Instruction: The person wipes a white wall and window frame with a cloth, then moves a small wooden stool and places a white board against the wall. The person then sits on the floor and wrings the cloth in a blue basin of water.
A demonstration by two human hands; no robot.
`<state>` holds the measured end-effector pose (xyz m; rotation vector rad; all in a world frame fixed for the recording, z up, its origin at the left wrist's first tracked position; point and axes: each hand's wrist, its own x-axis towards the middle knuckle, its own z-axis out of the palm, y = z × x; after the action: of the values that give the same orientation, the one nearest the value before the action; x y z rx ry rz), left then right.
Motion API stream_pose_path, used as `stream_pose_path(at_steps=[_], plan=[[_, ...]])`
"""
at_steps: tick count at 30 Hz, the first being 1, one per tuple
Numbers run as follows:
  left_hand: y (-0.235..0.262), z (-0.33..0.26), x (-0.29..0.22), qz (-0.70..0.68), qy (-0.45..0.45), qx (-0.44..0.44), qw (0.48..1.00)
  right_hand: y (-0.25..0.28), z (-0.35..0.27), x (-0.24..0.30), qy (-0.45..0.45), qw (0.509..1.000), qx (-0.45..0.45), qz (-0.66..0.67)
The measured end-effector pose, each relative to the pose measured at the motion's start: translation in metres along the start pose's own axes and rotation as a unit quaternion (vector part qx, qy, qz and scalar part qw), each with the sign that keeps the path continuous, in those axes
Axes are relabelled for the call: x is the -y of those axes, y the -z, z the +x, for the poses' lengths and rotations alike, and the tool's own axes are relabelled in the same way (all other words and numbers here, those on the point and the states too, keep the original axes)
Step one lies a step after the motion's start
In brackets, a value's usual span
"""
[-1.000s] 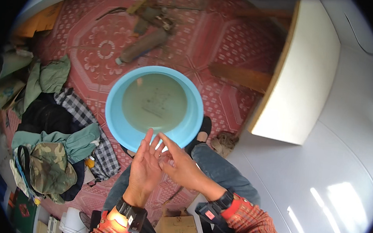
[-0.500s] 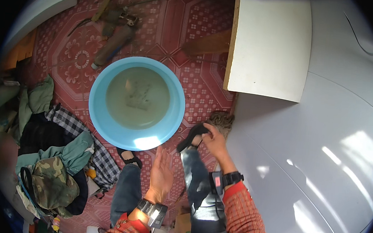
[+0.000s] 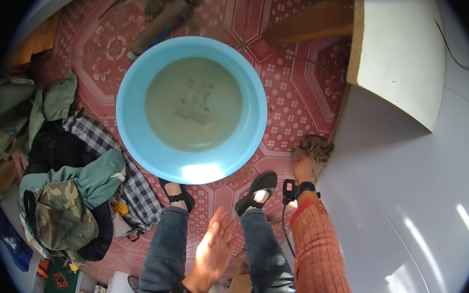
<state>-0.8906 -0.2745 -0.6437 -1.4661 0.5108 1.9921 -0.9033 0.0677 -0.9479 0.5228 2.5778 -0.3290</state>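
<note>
A brownish-grey rag (image 3: 317, 149) lies crumpled on the floor against the white panel at the right. My right hand (image 3: 302, 168) is down at it with the fingers closed on its near side; the fingertips are partly hidden in the cloth. Between my knees, my left hand (image 3: 212, 255) hangs in the air, fingers stretched out and holding nothing. A large light-blue basin (image 3: 128, 132) of cloudy water stands on the floor in front of my feet. Some dark specks show in the water.
Clothes, among them a checked shirt (image 3: 145, 201) and a camouflage cap (image 3: 66, 213), are heaped at the left. A white board (image 3: 398, 60) juts out at the upper right, beside a wooden piece (image 3: 310, 23). A grey tube (image 3: 158, 27) lies beyond the basin on red patterned flooring.
My right hand has reached outward and down from near my foot to the rag. My left hand has drawn back from the basin's rim. The view has shifted too.
</note>
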Motion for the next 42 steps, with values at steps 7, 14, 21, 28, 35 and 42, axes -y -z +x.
stream_pose_path(at_steps=[7,14,21,28,35,42], plan=[[-0.026,0.002,-0.007,-0.001,0.011,0.029,1.000,0.145,-0.056,0.020,-0.064,0.971,-0.011,0.229],[-0.029,0.005,-0.017,0.009,-0.031,0.059,0.998,0.316,-0.140,0.153,-0.105,0.856,0.079,0.499],[-0.006,0.014,-0.110,0.012,-0.069,0.049,0.996,0.302,-0.160,0.273,-0.028,0.741,0.184,0.645],[-0.020,0.041,-0.217,0.034,-0.129,0.163,0.978,0.194,-0.095,0.302,0.073,0.859,0.212,0.459],[-0.030,0.058,-0.281,0.207,-0.191,0.176,0.943,0.152,-0.055,0.314,0.317,0.886,0.196,0.275],[-0.024,0.107,-0.268,0.534,-0.126,0.113,0.829,0.182,-0.042,0.356,0.332,0.711,0.327,0.527]])
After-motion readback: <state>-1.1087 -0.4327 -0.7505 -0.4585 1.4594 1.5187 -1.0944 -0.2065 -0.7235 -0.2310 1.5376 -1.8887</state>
